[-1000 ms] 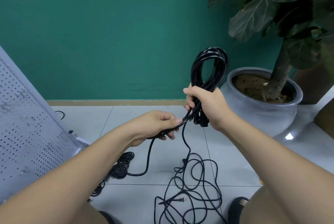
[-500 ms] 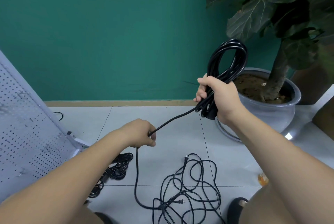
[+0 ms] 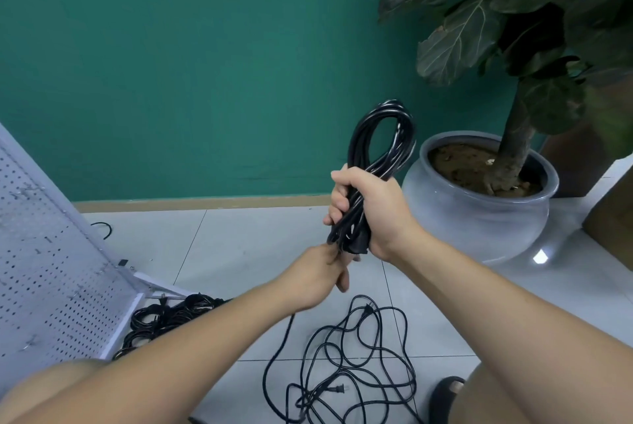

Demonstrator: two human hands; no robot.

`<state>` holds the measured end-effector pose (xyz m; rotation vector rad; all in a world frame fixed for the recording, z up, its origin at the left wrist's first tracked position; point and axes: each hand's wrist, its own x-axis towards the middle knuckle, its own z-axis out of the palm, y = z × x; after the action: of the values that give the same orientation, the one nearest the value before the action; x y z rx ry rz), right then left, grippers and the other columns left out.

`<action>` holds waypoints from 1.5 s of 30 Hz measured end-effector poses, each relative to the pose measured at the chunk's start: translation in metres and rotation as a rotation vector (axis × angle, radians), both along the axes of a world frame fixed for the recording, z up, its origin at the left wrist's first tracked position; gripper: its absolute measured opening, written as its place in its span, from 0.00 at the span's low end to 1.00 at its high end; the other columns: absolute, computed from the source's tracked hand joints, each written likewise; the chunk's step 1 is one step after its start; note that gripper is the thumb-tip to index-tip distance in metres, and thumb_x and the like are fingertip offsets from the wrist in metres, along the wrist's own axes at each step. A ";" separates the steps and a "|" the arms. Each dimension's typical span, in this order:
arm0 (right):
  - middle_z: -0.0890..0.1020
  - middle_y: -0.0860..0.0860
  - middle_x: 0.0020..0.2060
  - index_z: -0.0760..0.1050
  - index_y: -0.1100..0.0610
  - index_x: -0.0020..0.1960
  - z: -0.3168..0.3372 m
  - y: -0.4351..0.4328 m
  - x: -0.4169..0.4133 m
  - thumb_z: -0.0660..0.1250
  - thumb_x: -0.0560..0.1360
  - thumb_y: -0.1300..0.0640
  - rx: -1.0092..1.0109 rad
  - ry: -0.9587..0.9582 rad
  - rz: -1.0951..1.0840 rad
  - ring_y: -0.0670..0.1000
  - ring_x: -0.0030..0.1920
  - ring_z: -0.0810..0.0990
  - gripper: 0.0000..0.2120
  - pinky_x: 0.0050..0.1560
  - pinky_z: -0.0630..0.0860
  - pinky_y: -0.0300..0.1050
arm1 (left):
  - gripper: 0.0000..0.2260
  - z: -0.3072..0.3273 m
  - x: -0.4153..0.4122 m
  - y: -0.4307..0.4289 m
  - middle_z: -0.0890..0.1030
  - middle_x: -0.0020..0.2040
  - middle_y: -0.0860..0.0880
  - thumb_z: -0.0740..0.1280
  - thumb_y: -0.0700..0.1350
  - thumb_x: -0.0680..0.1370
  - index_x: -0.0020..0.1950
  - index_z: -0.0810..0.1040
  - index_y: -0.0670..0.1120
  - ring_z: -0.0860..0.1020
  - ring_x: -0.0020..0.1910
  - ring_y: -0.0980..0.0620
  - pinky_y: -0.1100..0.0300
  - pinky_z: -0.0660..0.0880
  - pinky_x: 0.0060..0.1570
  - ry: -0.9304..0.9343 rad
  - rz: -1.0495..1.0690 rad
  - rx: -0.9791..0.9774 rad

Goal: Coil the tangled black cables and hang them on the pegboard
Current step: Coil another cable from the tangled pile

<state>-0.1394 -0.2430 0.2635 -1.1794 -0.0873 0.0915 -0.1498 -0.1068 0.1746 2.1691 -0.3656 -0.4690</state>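
My right hand point(image 3: 371, 208) grips a bundle of black cable loops point(image 3: 380, 143) held upright in front of the green wall. Just below it, my left hand point(image 3: 318, 278) holds the free strand of the same cable right under the bundle. That strand drops to a loose tangle of black cable point(image 3: 349, 369) on the tiled floor, with a plug lying in it. The white pegboard point(image 3: 44, 273) leans at the far left.
Several coiled black cables point(image 3: 161, 321) lie at the foot of the pegboard. A grey pot point(image 3: 479, 214) with a large-leaved plant stands close to the right of my right hand. My knees and a dark shoe point(image 3: 445, 393) sit at the bottom edge.
My left hand, which had pulled the strand out to the lower left, has come back up to just under the bundle. My right hand has moved left with the bundle.
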 end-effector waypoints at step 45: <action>0.71 0.52 0.32 0.70 0.67 0.48 -0.010 0.023 -0.027 0.67 0.71 0.59 -0.759 -0.162 0.286 0.52 0.35 0.69 0.12 0.39 0.69 0.51 | 0.23 0.128 0.018 0.043 0.83 0.38 0.57 0.81 0.60 0.71 0.61 0.77 0.58 0.80 0.37 0.56 0.61 0.74 0.40 -0.290 0.282 -0.368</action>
<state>-0.1667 -0.2200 0.2535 -1.9269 -0.3896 0.2998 -0.1316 -0.0640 0.3029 1.8858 -0.2711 0.0708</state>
